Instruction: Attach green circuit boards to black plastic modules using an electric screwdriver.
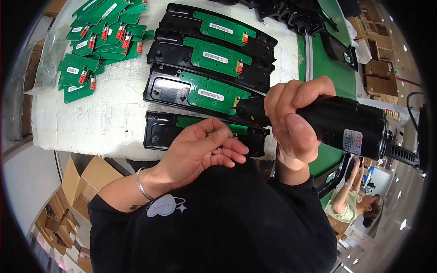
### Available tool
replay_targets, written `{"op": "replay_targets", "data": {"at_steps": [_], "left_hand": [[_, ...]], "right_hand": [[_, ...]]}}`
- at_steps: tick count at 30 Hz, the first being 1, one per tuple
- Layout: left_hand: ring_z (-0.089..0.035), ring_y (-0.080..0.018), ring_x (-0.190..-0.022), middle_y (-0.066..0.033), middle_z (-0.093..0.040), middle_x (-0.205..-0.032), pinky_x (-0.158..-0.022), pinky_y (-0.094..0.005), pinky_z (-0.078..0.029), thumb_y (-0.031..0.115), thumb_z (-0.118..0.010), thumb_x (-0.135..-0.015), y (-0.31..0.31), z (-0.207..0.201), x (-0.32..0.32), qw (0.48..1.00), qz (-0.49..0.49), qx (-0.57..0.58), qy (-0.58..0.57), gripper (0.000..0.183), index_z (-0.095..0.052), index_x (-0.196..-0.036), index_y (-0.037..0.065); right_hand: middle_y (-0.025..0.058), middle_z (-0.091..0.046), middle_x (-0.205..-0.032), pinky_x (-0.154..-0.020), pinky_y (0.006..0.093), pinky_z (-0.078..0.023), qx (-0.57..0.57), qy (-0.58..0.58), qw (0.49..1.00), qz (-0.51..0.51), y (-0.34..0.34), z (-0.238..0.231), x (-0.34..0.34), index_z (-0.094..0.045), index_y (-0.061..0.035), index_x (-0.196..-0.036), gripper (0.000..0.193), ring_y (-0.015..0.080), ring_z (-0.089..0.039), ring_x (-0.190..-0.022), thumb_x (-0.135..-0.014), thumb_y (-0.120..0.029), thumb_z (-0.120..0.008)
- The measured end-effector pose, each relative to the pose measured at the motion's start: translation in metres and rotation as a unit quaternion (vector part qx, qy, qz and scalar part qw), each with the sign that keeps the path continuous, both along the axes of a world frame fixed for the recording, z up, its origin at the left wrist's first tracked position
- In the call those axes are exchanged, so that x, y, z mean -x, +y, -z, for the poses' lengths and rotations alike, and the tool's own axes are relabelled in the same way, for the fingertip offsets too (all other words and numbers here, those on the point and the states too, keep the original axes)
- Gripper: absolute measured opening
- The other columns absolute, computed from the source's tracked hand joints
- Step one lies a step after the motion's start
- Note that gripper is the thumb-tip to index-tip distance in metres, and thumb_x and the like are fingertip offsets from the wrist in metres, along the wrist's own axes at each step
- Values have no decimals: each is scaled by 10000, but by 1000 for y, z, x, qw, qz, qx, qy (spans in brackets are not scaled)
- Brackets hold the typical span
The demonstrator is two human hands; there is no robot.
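In the head view, the right hand (293,120) is wrapped firmly around a black power driver (334,116), a little toward 2 o'clock of the middle. The left hand (200,148) is at 7 o'clock, close to the centre, over the nearest black panel (154,132), fingers curled and thumb drawn close to the index finger; I cannot tell whether something small is pinched there. Three more panels lie stacked away toward 12 o'clock, each bearing a green board, and the driver's nose ends at the right end of the nearest fully visible green board (211,94). Loose green boards (107,36) lie heaped at 10 o'clock on the white work surface (114,123).

As for risk, a tip off-line from its hole could skate across the board, scratching it or knocking the small component (240,67) found at such a board's right end; a sideways lean of the bulky body would be the likely cause. The left fingers sit near enough to be caught by a slip.

The driver points just past 9 o'clock, its long axis running back to the ribbed cord sleeve (400,154) near 3 o'clock; the panels' long axes run roughly from 9 to 3, bowing slightly
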State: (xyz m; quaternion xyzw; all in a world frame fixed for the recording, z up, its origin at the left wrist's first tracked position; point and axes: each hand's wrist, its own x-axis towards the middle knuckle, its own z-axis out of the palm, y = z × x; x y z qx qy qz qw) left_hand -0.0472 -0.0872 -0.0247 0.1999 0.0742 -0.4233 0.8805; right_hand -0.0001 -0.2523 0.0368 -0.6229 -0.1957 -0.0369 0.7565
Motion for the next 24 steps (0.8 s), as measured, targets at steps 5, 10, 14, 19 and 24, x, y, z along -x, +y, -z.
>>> {"op": "replay_targets", "data": {"at_steps": [5, 10, 14, 19, 24], "left_hand": [[-603, -143, -828, -104, -600, -954, -717, -219, -496, 108, -489, -893, 2, -3, 3, 998, -32, -55, 16, 144, -535, -998, 21], [-597, -122, -816, -77, -614, -928, -720, -209, -485, 124, -539, -869, -2, -1, 0, 995, -61, -10, 83, 175, -568, -1011, 26], [-593, -103, -797, -65, -616, -904, -703, -196, -484, 138, -543, -868, 0, 3, 1, 995, -69, 22, 72, 175, -569, -1001, 28], [-590, -89, -754, -41, -618, -853, -667, -187, -484, 182, -537, -873, -2, 6, 2, 993, -78, 34, 82, 192, -571, -985, 31], [-562, -126, -881, -79, -583, -976, -766, -220, -468, 228, -508, -889, -4, -1, 5, 992, -61, 89, 65, 282, -520, -1073, 14]], "right_hand": [[7, -392, -556, -454, 244, -288, 16, 3, 1000, -14, 4, -2, 0, -387, -73, -852, 225, 106, -344, -451, -687, -88, -539], [-53, -555, -659, -506, 165, -402, -72, -130, 976, -160, -24, -34, 0, -425, -106, -935, 331, 56, -539, -554, -681, -115, -638], [-33, -569, -580, -528, 133, -467, -87, -135, 968, -192, -18, -60, 9, -454, -99, -840, 303, 51, -561, -511, -627, -23, -655], [-20, -550, -538, -481, 130, -456, -102, -135, 969, -180, -7, -54, 12, -459, -95, -800, 278, 52, -541, -462, -627, -6, -657], [-48, -541, -567, -466, 127, -411, -103, -145, 968, -176, -2, -47, 9, -444, -112, -857, 291, 35, -523, -461, -683, -50, -669]]}}
